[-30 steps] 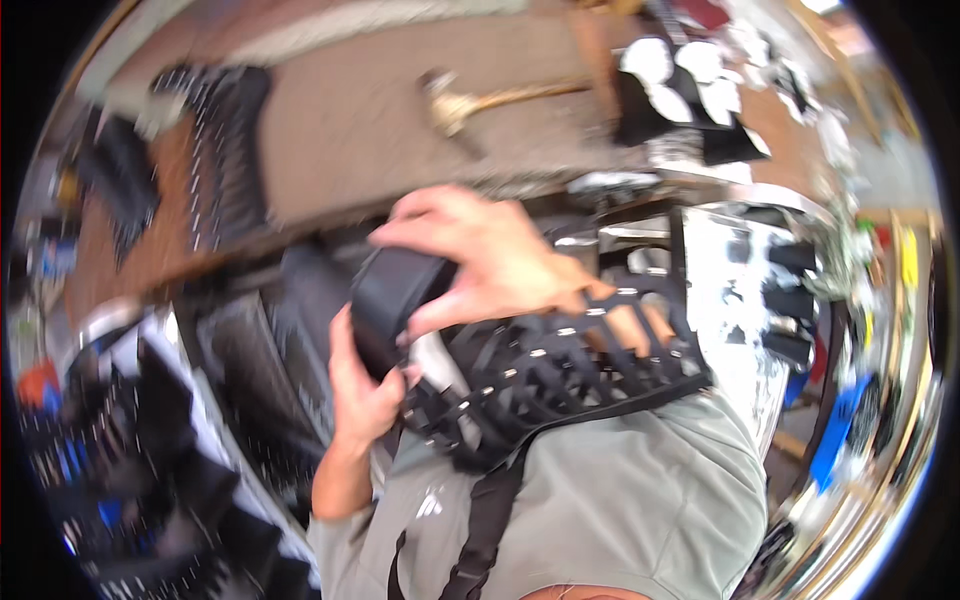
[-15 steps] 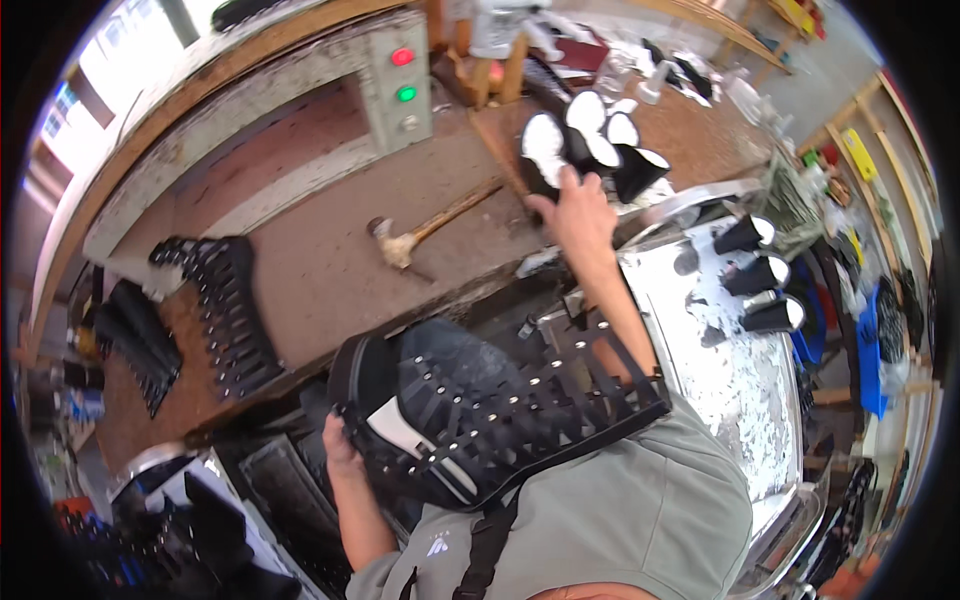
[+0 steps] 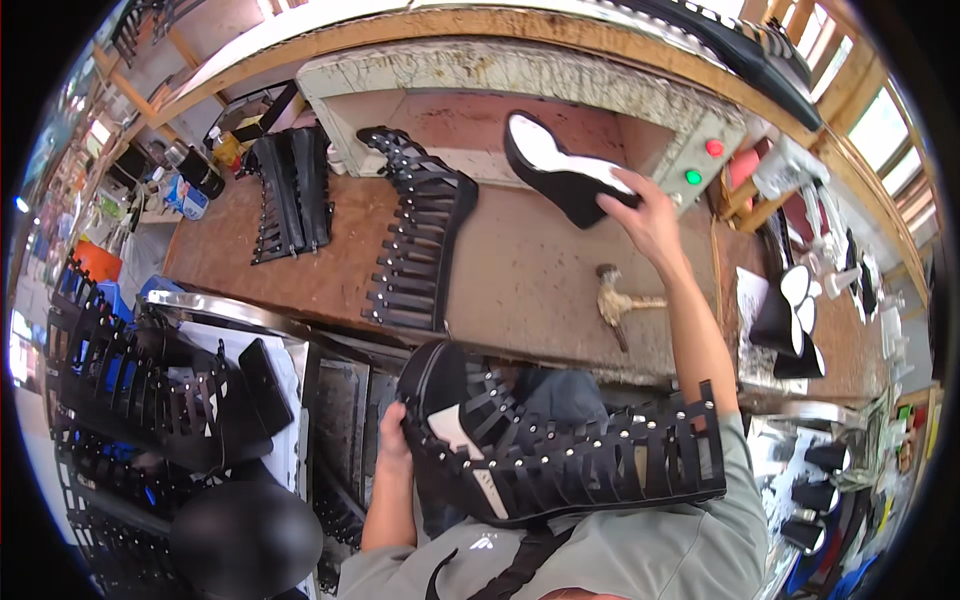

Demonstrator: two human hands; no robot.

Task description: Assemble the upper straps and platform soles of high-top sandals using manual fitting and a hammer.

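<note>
My right hand (image 3: 652, 225) grips the heel end of a black wedge sole (image 3: 570, 175) with a white upper face, holding it above the bench. Lower down, my left hand (image 3: 394, 442) holds the foot end of a tall black strappy boot (image 3: 560, 470) with silver studs and a pale side patch. The boot lies sideways across my front, its open shaft pointing right past my right upper arm. Most of my left fingers are hidden behind the boot. A hammer (image 3: 612, 300) with a wooden handle lies on the bench below my right hand.
Another strappy boot (image 3: 425, 240) and black boot uppers (image 3: 290, 195) lie on the bench's left. More wedge soles (image 3: 785, 325) stand on the right. Behind is a worn box (image 3: 690, 140) with red and green buttons. Several studded boots (image 3: 150, 400) fill the lower left; small black wedges (image 3: 822, 492) sit lower right.
My right hand has lifted a wedge sole off the group on the right and carried it left over the bench. The view has swung left; my left hand still holds the boot.
</note>
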